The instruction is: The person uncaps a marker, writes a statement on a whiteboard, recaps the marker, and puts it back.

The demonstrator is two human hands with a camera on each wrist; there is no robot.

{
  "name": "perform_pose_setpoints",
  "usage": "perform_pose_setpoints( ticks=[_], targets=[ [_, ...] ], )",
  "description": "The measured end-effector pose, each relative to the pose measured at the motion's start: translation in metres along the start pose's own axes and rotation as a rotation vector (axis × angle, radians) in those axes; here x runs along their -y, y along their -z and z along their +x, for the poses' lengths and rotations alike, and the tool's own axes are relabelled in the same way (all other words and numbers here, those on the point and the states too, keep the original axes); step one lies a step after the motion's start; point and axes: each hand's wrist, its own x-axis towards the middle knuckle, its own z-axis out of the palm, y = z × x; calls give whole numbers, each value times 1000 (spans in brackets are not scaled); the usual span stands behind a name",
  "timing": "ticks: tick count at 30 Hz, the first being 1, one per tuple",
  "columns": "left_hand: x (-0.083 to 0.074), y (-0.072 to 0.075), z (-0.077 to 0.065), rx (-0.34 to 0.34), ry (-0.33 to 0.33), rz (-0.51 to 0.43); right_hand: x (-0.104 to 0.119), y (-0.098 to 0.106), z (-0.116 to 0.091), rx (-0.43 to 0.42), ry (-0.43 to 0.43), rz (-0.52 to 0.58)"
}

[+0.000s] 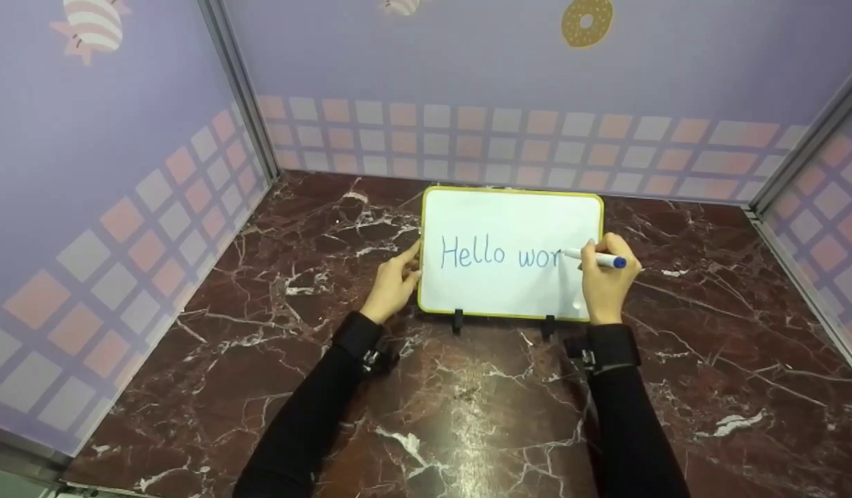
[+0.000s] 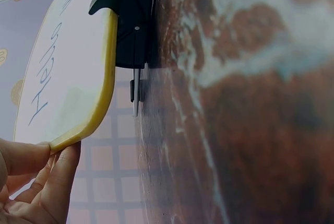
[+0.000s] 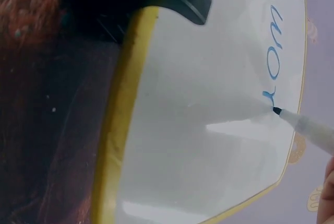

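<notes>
A whiteboard (image 1: 502, 294) with a yellow frame leans on a black stand (image 2: 136, 25), whose two front hooks hold its lower edge. Blue handwriting on it reads "Hello wor". My left hand (image 1: 391, 285) pinches the board's left edge between thumb and fingers, as the left wrist view shows. In my right hand (image 1: 608, 277) is a white marker (image 1: 601, 258) with a blue end, gripped between thumb and fingers. The marker's dark tip touches the board at the end of the "r" in the right wrist view, where only a bit of the hand shows.
The board stands on a dark red marbled tabletop (image 1: 467, 415) with white veins. Purple panels with pink and white squares enclose it at the back (image 1: 412, 69), left (image 1: 122, 173) and right. Metal posts (image 1: 243, 90) join the panels at the corners.
</notes>
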Motion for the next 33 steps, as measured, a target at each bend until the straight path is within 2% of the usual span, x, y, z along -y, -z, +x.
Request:
perform_pose_setpoints(
  ticks=[5,12,20,25,33],
  targets=[
    [-1,0,0,-1,2,15,-1,4,3,-43,-31,35],
    [-2,0,0,12,8,10,-7,5,2,13,-74,71],
    [-1,0,0,-5,-9,39,0,8,5,74,-74,-5],
    [1,0,-1,-8,-14,50,4,12,8,109,-46,-63],
    [1,-1,-1,-16,-27,42,4,19,12,-25,-66,-88]
  ],
)
